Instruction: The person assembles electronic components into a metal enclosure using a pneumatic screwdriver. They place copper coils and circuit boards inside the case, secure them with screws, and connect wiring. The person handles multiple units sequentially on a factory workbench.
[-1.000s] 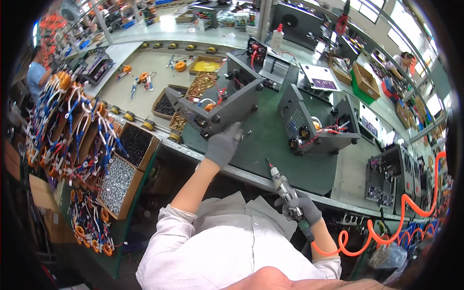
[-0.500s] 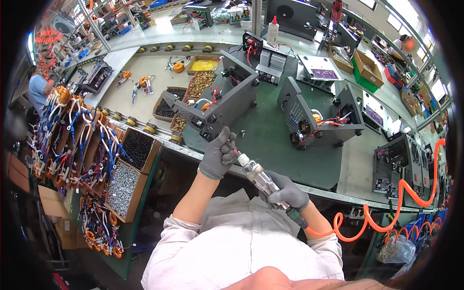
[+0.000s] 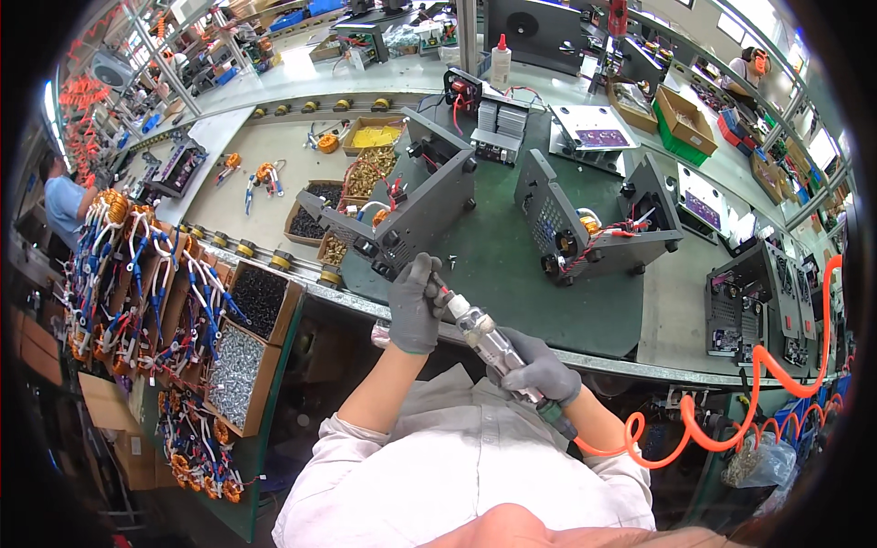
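Note:
My gloved right hand [image 3: 543, 367] is wrapped round a pneumatic screwdriver [image 3: 489, 342] with a clear and silver body. An orange coiled air hose [image 3: 692, 437] runs from its rear end. At the tool's tip, the fingers of my gloved left hand [image 3: 417, 301] are pinched together around the bit; whether a screw sits there is too small to tell. Just beyond that hand stands a dark grey metal housing [image 3: 425, 205] with its lower front corner close to the tip. Wires and a copper coil show inside it. A second grey housing [image 3: 598, 251] stands to the right.
Loose screws [image 3: 452, 262] lie on the green mat [image 3: 512, 306]. Boxes of brass parts [image 3: 368, 173] and black parts stand left of the housing. Nearer left are a bin of silver screws [image 3: 237, 374] and hanging wired coils [image 3: 137, 265]. Another person [image 3: 66, 201] works far left.
My left hand has turned more upright and sits slightly lower and nearer the tool's tip. The screwdriver stays in my right hand, almost unmoved. The whole view has shifted slightly.

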The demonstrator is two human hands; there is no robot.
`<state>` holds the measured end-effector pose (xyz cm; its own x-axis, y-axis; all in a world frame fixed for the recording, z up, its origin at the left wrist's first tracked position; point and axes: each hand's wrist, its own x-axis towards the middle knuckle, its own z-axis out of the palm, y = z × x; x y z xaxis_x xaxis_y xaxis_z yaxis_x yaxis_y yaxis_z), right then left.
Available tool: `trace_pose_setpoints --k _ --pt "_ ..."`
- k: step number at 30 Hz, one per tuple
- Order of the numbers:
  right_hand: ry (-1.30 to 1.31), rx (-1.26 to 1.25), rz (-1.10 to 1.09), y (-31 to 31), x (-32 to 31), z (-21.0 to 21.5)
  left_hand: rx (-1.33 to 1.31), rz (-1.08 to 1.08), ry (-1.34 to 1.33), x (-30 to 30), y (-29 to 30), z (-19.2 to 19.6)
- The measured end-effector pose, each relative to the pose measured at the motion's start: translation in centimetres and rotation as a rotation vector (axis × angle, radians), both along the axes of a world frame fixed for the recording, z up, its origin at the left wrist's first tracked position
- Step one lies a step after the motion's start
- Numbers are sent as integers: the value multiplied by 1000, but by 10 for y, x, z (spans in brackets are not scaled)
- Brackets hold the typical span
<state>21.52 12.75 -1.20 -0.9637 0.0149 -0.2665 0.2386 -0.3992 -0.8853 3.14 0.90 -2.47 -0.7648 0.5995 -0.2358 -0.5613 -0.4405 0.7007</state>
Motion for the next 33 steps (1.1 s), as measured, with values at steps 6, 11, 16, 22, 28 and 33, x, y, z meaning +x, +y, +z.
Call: trace_pose_setpoints --k 6,11,16,22,28,33 --pt "14 159 -23 17 -9 9 -569 256 1284 -21 -22 17" --pt "21 260 -63 29 -25 -5 -1259 435 2073 -110 -21 84" --pt "4 334 -16 30 -41 -27 -1396 -626 1266 -145 10 105" --pt "2 300 21 28 -50 -36 -1400 -408 1022 -141 16 100" --pt "8 328 57 30 -52 -33 -1203 -368 877 -177 17 69" --pt "44 341 52 34 -57 -39 -1150 -378 685 -184 24 72"
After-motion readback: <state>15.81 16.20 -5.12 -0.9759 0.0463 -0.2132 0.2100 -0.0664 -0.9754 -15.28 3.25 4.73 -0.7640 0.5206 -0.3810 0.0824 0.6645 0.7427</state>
